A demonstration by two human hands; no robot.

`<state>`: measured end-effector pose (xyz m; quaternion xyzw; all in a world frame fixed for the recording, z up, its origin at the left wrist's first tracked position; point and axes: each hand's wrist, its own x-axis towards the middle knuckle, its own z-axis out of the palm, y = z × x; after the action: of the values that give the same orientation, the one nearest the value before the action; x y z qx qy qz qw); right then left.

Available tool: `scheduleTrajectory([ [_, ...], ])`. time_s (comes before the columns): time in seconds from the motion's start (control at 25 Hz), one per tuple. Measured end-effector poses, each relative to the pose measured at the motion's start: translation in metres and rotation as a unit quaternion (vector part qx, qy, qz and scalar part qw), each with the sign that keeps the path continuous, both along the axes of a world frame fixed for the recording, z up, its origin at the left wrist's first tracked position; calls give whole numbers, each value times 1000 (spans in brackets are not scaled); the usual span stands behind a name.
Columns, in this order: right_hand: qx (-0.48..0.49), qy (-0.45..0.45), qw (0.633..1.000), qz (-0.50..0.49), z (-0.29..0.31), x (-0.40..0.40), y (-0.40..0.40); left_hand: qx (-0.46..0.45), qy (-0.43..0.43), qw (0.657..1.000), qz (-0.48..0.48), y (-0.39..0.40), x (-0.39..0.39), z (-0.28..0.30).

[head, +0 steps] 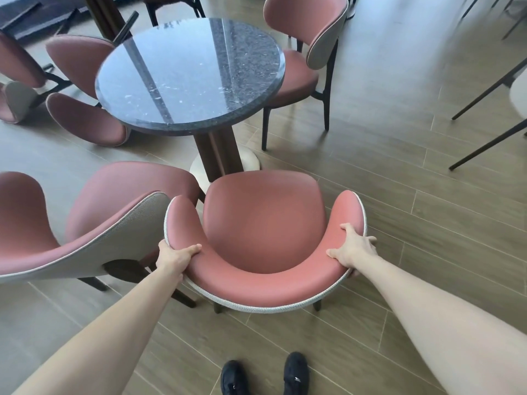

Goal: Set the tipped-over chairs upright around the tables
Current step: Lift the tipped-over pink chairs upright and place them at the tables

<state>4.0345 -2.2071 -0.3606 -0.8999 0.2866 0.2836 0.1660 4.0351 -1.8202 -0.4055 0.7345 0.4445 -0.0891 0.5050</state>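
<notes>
A pink chair [262, 220] with a curved backrest stands upright right in front of me, facing the round dark stone table [188, 72]. My left hand [176, 256] grips the left side of its backrest. My right hand [352, 248] grips the right side. A second pink chair [114, 212] stands upright just to its left, their backrests almost touching. Another upright pink chair [299, 52] is at the table's far right. At the table's far left a pink chair [82, 89] lies tipped on the floor, and another tipped one [17, 81] lies at the left edge.
The table's dark wooden pedestal [216, 155] on a white base stands just beyond the near chair. Thin black chair legs [484, 95] slant in at the right. My black shoes [265, 374] are on the wood-plank floor behind the chair. More dark furniture legs stand at the back.
</notes>
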Motion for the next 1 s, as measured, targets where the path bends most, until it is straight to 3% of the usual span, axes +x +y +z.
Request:
scheduleTrajectory([
  [1.0,-14,-43,998,-42,-5,-11,7,-7,-23,1000,9,-16,-12,2],
])
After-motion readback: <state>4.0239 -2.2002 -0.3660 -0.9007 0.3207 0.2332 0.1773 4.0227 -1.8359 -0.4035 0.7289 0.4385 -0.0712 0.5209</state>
